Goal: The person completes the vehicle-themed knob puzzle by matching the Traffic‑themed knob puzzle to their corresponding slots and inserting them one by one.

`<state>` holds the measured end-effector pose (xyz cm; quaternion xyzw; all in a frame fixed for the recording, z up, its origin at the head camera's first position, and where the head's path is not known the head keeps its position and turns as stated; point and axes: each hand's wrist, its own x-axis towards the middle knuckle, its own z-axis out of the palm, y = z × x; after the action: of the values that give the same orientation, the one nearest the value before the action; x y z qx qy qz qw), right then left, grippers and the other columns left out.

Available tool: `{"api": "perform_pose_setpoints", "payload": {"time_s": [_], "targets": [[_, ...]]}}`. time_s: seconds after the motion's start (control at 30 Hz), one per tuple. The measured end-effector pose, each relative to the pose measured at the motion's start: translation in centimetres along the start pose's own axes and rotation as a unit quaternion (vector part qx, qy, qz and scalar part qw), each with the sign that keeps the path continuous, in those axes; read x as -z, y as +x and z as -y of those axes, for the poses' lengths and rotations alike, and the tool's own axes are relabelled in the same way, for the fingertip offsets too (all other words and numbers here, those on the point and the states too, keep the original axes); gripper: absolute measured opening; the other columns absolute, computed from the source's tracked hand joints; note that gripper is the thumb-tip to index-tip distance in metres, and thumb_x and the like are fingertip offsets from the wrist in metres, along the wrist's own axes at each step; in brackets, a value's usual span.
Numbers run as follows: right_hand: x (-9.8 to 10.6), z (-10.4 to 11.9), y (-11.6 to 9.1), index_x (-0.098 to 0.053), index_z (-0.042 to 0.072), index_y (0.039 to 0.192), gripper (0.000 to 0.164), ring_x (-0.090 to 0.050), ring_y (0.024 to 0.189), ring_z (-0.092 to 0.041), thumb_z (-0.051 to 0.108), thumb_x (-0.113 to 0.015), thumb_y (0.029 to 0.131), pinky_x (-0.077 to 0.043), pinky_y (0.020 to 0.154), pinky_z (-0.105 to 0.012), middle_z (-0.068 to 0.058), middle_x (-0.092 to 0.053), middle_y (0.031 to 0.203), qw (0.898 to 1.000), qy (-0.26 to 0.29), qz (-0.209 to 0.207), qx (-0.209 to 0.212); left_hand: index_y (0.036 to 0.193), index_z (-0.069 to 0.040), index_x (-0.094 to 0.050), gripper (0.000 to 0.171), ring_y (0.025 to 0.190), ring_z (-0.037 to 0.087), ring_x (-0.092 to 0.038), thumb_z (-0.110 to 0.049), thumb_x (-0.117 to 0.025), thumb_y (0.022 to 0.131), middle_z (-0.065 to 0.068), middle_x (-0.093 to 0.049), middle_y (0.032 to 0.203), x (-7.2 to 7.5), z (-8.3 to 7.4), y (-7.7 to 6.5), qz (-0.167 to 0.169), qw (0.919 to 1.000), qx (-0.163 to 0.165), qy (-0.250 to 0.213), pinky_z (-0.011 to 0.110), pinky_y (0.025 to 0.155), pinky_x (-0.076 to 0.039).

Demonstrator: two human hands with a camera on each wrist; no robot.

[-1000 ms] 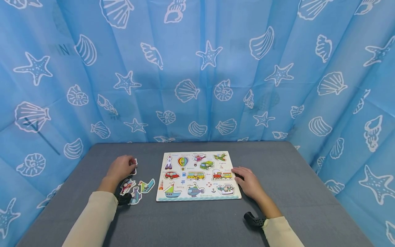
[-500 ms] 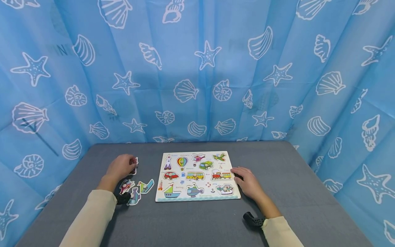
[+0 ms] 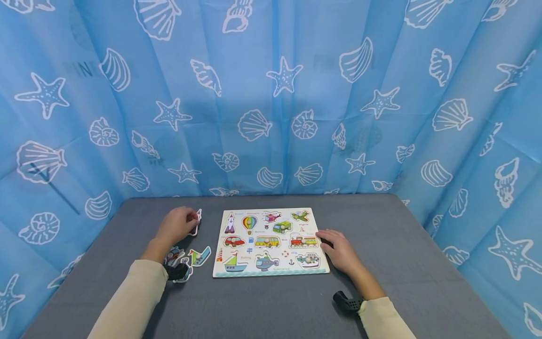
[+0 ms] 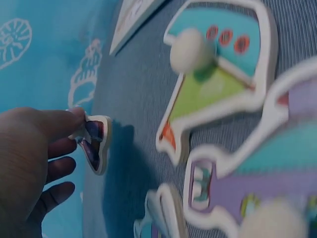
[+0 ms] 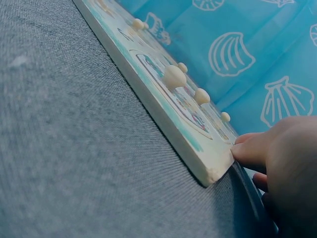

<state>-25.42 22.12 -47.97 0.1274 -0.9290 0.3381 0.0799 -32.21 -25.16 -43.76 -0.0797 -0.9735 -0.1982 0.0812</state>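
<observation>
In the head view my left hand point(image 3: 175, 225) pinches a rocket puzzle piece point(image 3: 196, 223) between thumb and fingers, to the left of the puzzle board point(image 3: 271, 273). The left wrist view shows the purple and red end of the rocket puzzle piece point(image 4: 95, 141) past the fingertips, its shadow on the cloth. My right hand point(image 3: 340, 249) rests at the board's right edge with fingers extended and thumb apart. In the right wrist view its thumb touches the edge of the puzzle board point(image 5: 213, 173) near a corner.
A sailboat piece point(image 3: 200, 256) with a round knob lies left of the board. A submarine piece point(image 4: 247, 173) and other loose pieces lie partly under the left wrist. Beyond the grey table point(image 3: 271, 310) hangs a blue shell-print curtain point(image 3: 262, 94).
My left hand has moved right and slightly farther back, bringing the rocket puzzle piece along. Its wrist now covers more of the loose pieces. The right hand stays at the board's edge.
</observation>
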Motion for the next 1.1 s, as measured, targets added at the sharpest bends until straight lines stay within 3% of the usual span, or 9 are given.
{"api": "perform_pose_setpoints", "payload": {"time_s": [0.4,0.83,1.1], "targets": [[-0.1,0.0,0.0,-0.061,-0.002,0.128,0.035,-0.040,0.131,-0.042,0.002,-0.060,0.093,-0.029,0.105,-0.058,-0.022,-0.055,0.133,1.000,-0.004,-0.007,0.006,0.092,-0.006,-0.069,0.012,0.077,0.022,-0.056,-0.017,-0.072,0.089,0.006,-0.061,0.085,-1.7,-2.6,0.0,-0.065,0.9969,-0.015,-0.041,0.042,0.069,-0.048],[-0.1,0.0,-0.1,-0.062,-0.002,0.126,0.034,-0.041,0.130,-0.043,0.000,-0.060,0.092,-0.030,0.105,-0.059,-0.023,-0.055,0.132,1.000,-0.003,-0.011,0.011,0.084,-0.009,-0.067,0.009,0.072,0.018,-0.054,-0.015,-0.074,0.088,0.003,-0.059,0.081,-3.3,-5.0,0.4,-0.099,0.9914,-0.025,-0.082,0.037,0.065,-0.046],[-0.1,0.0,-0.1,-0.063,-0.003,0.125,0.034,-0.041,0.129,-0.043,0.000,-0.061,0.092,-0.031,0.104,-0.059,-0.024,-0.056,0.132,1.000,-0.004,-0.016,0.014,0.084,-0.009,-0.064,0.011,0.074,0.019,-0.053,-0.013,-0.074,0.087,0.004,-0.057,0.082,-3.8,-5.4,0.6,-0.101,0.9909,-0.013,-0.088,0.035,0.063,-0.046]]}}
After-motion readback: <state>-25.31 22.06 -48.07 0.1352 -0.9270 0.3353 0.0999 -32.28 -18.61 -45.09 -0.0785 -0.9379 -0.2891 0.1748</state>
